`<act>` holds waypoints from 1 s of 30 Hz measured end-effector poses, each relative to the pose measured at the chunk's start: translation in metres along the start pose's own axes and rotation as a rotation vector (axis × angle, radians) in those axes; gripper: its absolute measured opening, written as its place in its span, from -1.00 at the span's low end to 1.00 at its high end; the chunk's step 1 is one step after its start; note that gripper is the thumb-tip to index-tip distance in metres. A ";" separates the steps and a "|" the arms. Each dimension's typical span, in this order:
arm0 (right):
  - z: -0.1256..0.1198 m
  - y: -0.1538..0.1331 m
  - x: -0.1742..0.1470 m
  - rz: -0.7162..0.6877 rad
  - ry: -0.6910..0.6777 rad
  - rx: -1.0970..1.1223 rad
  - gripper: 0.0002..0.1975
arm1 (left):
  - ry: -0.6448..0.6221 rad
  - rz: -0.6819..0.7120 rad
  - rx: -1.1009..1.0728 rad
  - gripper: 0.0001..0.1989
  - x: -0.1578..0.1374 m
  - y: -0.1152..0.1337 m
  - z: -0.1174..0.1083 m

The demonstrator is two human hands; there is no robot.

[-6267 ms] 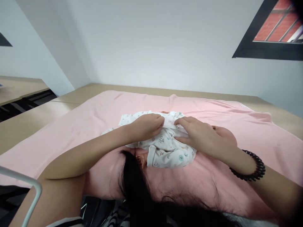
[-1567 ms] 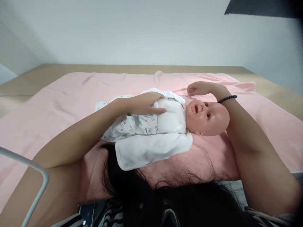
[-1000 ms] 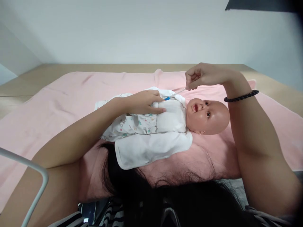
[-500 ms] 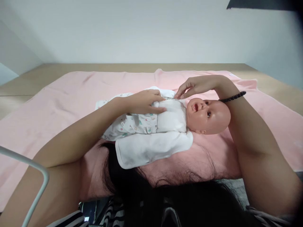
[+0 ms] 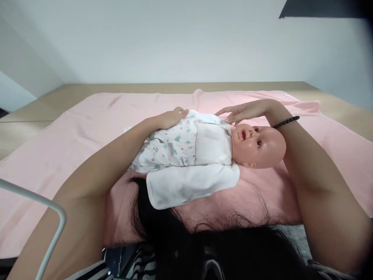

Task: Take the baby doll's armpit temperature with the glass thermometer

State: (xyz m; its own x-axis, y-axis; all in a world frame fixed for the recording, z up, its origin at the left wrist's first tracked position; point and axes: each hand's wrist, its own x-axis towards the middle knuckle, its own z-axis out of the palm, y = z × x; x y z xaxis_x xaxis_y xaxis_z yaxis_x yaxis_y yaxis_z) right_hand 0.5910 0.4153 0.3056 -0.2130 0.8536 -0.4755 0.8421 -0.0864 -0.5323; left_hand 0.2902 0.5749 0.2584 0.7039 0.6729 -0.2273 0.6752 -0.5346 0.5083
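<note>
A baby doll [image 5: 259, 146] lies on its back, head to the right, in a patterned romper [image 5: 171, 146] with a white chest. A white sleeve [image 5: 192, 186] spreads out on its near side, and another white sleeve [image 5: 201, 116] lies along the far side. My left hand [image 5: 172, 118] is at the far sleeve's left end, fingers curled in at its edge and partly hidden. Over the doll's far shoulder, my right hand [image 5: 239, 112] has thumb and fingers apart, the thumb touching the white cloth by the neck.
A pink blanket [image 5: 96, 116] lies under the doll on a wooden table [image 5: 309, 87]. Long dark hair [image 5: 163, 225] hangs over the near edge. A pale bent bar [image 5: 60, 217] stands at the lower left. Behind the table is a white wall [image 5: 180, 39].
My left hand has moved off the doll's chest to the far sleeve's left end. My right hand's fingers have spread apart near the shoulder. The view has shifted slightly.
</note>
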 end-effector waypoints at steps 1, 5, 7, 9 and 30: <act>0.000 0.000 0.001 0.009 -0.008 0.004 -0.18 | -0.015 -0.009 0.007 -0.09 0.000 0.001 0.000; 0.000 0.002 0.004 0.000 -0.023 0.034 -0.20 | -0.021 -0.037 -0.008 -0.05 -0.002 0.004 0.000; 0.000 0.003 0.004 -0.062 -0.003 0.046 -0.24 | 0.004 -0.007 -0.083 -0.05 -0.001 0.004 0.000; 0.000 0.004 0.005 -0.127 0.059 0.073 -0.29 | 0.060 0.021 -0.203 -0.08 0.000 0.003 0.002; -0.013 0.014 -0.020 -0.429 0.150 0.428 -0.56 | 0.334 0.399 -0.678 -0.69 -0.013 0.010 -0.027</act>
State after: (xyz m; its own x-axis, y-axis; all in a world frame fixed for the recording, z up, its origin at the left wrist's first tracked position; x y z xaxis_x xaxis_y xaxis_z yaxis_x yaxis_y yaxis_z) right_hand 0.6133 0.4039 0.3170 -0.3897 0.9183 -0.0700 0.4175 0.1083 -0.9022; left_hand 0.2817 0.5749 0.2885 0.6868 0.6720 0.2770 0.0379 -0.4137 0.9096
